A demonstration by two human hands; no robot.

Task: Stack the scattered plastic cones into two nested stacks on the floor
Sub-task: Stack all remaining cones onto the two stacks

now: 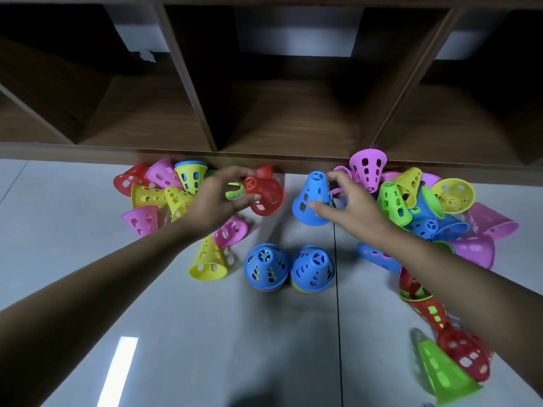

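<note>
Two short nested stacks, each topped by a blue cone, stand side by side on the floor: the left stack [266,267] and the right stack [312,268]. My left hand [219,198] grips a red cone [264,195] by its narrow top, tilted, above the floor. My right hand [349,205] holds a blue cone [312,198] upright, thumb on its front wall and fingers at its top. Several loose cones in red, pink, yellow, green and blue lie in a left heap [158,195] and a right heap [426,207].
A dark wooden shelf unit [264,127] with open compartments runs along the back, its base edge just behind the heaps. A yellow cone [208,261] stands near the left stack. Red cones [464,352] and a green cone [443,374] lie at the lower right. The floor [205,333] is glossy grey tile.
</note>
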